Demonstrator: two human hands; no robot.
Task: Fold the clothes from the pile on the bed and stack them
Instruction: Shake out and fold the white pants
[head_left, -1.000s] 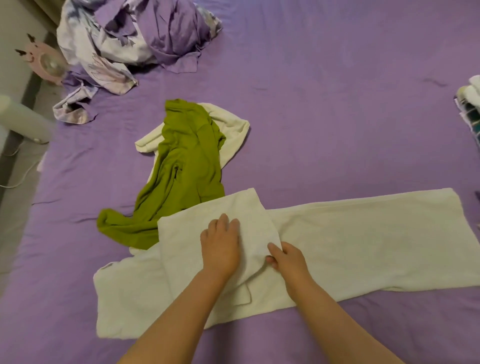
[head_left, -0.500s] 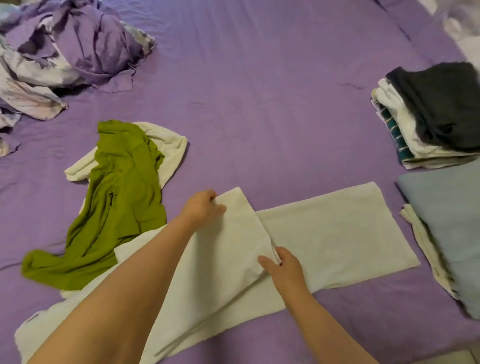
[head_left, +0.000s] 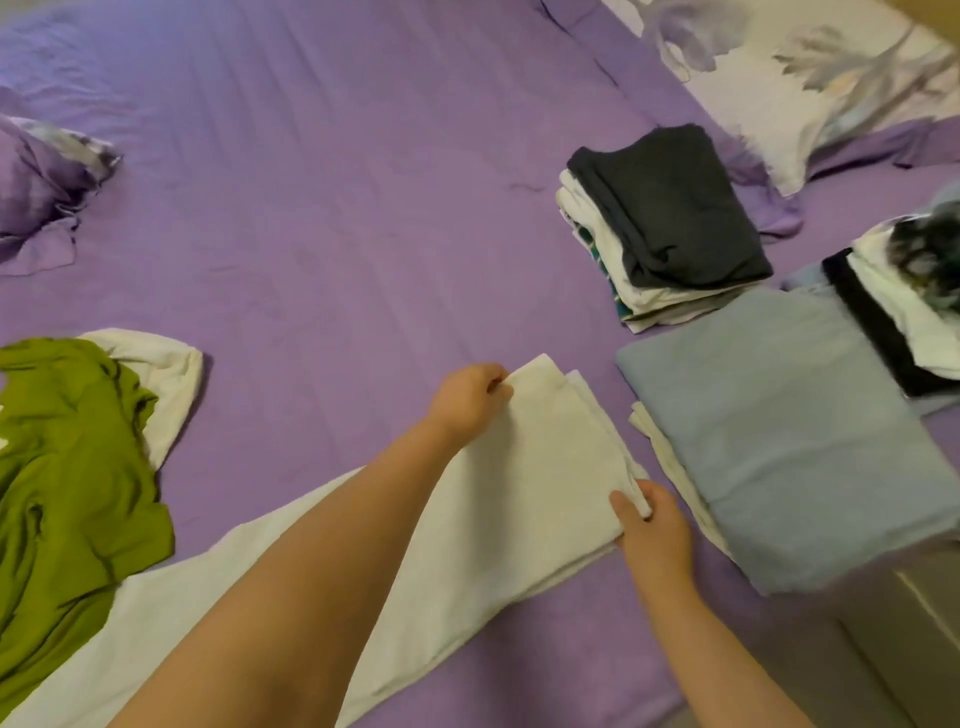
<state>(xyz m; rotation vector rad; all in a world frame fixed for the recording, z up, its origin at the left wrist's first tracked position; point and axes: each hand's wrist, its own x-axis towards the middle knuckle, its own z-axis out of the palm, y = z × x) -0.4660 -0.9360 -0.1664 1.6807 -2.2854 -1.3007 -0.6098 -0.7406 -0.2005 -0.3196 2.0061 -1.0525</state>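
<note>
Gripping the folded end of the white garment (head_left: 545, 467) at its two corners, left hand (head_left: 467, 397) far, right hand (head_left: 655, 530) near, both sets of fingers pinch cloth. Its long axis trails back left across the bed (head_left: 337, 182); the blue-topped stack (head_left: 779, 441) lies just right.

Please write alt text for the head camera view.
Both hands, left hand and right hand, grip a folded end of cream trousers on a purple bed. Folded stacks lie right, a green garment left.
</note>
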